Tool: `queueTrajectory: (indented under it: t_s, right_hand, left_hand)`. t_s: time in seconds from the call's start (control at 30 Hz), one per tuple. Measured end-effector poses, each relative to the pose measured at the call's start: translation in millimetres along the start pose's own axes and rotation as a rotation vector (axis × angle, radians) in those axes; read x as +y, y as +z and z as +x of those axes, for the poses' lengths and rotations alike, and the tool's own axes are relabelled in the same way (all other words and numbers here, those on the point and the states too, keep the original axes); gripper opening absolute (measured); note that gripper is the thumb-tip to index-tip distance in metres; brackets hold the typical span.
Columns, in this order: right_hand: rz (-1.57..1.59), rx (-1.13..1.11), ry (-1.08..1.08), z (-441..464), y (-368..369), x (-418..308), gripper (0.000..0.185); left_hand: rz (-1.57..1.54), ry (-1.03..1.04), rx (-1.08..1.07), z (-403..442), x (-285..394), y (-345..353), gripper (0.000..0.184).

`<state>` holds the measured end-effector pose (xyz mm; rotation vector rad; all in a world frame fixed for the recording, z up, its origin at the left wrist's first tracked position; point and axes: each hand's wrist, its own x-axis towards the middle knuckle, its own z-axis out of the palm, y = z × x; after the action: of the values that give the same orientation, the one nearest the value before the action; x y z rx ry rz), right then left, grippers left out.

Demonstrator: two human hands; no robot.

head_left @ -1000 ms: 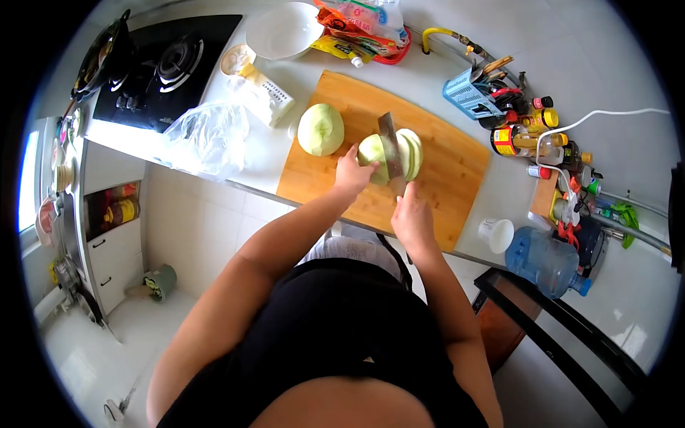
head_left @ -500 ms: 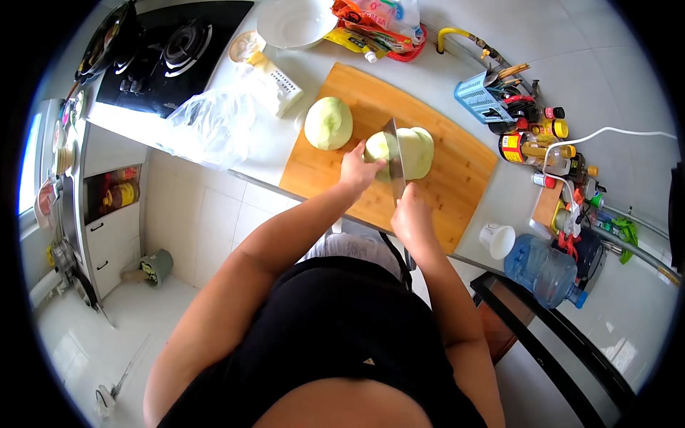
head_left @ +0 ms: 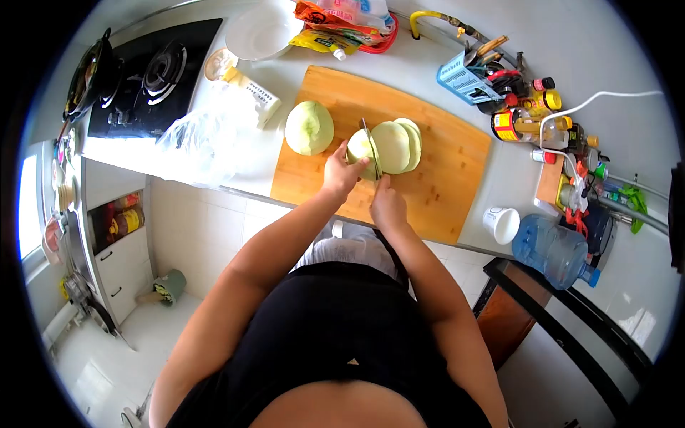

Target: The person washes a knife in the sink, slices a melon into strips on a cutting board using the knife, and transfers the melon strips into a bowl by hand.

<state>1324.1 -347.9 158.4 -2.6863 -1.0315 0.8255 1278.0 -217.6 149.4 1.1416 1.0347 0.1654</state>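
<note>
My right hand (head_left: 389, 207) is closed around the handle of a kitchen knife (head_left: 371, 148), whose blade stands nearly edge-on in a pale green, peeled vegetable (head_left: 359, 145), perhaps a kohlrabi. My left hand (head_left: 342, 172) grips that vegetable from the left, fingers close to the blade. Just right of the knife, several round slices (head_left: 394, 148) lean over one another. Another large peeled piece (head_left: 310, 128) rests at the left of the wooden cutting board (head_left: 435, 196), apart from both hands. The knife handle is mostly hidden in my fist.
Left of the board are a plastic bag (head_left: 200, 146), a white bottle (head_left: 253, 98) and a gas stove (head_left: 143, 93). A white bowl (head_left: 264, 32) stands behind. On the right are a blue utensil basket (head_left: 467, 78), sauce bottles (head_left: 514, 127), a white cup (head_left: 501, 225) and a water jug (head_left: 553, 250).
The knife and both hands have shifted left relative to the vegetable, and one more slice leans to the right of the blade. The whole view has also shifted slightly.
</note>
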Motion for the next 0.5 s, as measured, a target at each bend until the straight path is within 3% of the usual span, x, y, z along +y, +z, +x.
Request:
queueTrajectory:
  t_s: [0.13, 0.33, 0.4, 0.5]
  right_hand:
    - [0.024, 0.145, -0.072, -14.8, -20.6, -4.1, 0.040]
    - [-0.016, 0.191, -0.109, -26.6, -37.5, -1.9, 0.047]
    - [-0.005, 0.210, -0.114, -22.8, -32.3, 3.1, 0.048]
    - [0.018, 0.224, -0.100, -22.1, -20.5, 5.8, 0.048]
  left_hand:
    - [-0.028, -0.022, -0.016, 0.3, -2.3, -1.0, 0.068]
    - [-0.034, 0.017, -0.014, -1.4, -0.6, 1.5, 0.066]
    - [0.020, -0.064, -0.037, -2.0, 0.8, -0.7, 0.056]
    - [0.007, -0.029, -0.061, 0.8, -3.9, -2.9, 0.052]
